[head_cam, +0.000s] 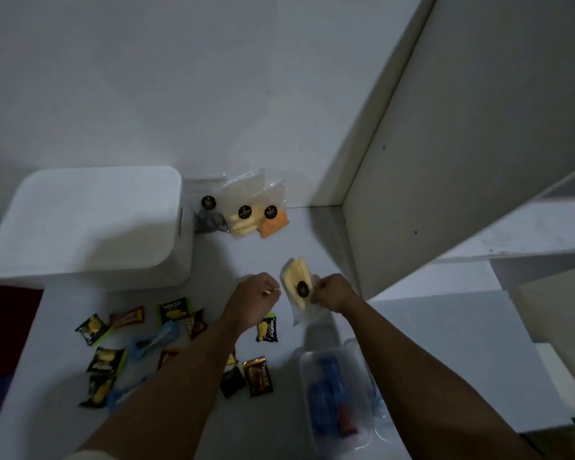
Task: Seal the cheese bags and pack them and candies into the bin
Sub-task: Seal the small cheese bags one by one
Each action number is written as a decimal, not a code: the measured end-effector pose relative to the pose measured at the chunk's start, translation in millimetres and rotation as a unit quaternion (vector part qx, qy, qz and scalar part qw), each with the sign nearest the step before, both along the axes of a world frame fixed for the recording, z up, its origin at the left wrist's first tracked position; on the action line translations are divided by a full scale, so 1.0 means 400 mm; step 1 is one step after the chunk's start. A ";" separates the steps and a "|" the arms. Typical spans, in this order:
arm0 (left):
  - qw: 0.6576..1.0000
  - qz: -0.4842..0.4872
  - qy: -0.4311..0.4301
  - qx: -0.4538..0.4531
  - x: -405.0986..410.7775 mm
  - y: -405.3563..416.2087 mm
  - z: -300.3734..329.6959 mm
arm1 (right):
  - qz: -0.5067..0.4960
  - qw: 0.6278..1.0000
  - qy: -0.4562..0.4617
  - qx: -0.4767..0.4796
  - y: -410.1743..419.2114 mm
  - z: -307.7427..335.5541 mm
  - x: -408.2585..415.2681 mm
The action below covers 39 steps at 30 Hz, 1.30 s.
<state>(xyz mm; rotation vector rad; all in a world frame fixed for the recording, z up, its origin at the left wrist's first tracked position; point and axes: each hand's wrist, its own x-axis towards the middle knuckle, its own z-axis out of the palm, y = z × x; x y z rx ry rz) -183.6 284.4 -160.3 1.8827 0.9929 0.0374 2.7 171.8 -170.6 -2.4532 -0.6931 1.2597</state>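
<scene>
Candies (267, 329) marked "Nextar" beside hands' (259, 291) cheese bag (298, 287)

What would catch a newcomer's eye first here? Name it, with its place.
First the two hands at centre, left hand and right hand, each pinching a side of a cheese bag held above the table. Next the white bin at the back left, with three more bags leaning on the wall beside it. Then the candies scattered front left under the left forearm.
</scene>
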 end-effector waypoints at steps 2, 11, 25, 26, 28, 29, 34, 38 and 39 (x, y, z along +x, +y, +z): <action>0.999 -0.014 -0.031 -0.002 -0.013 -0.003 0.047 | -0.043 0.998 0.032 0.037 0.009 0.065 -0.030; 0.991 0.028 -0.117 -0.064 -0.119 -0.015 0.264 | -0.135 0.925 0.244 0.257 0.027 0.342 -0.236; 0.955 0.096 -0.234 -0.154 -0.423 -0.047 0.436 | -0.093 0.857 0.272 0.428 -0.013 0.443 -0.551; 0.956 0.092 -0.234 -0.148 -0.439 -0.045 0.439 | -0.086 0.860 0.264 0.429 -0.015 0.450 -0.566; 0.962 0.084 -0.229 -0.126 -0.465 -0.047 0.444 | -0.074 0.867 0.237 0.431 -0.015 0.458 -0.589; 0.964 0.080 -0.226 -0.116 -0.475 -0.049 0.445 | -0.070 0.870 0.225 0.433 -0.015 0.462 -0.600; 0.975 0.084 -0.194 -0.069 -0.508 -0.053 0.465 | -0.077 0.890 0.141 0.426 -0.003 0.470 -0.642; 0.988 0.074 -0.062 0.121 -0.518 -0.040 0.468 | -0.023 0.922 -0.079 0.378 0.009 0.463 -0.649; 0.984 0.078 -0.026 0.155 -0.521 -0.037 0.468 | 0.013 0.922 -0.166 0.350 0.008 0.463 -0.647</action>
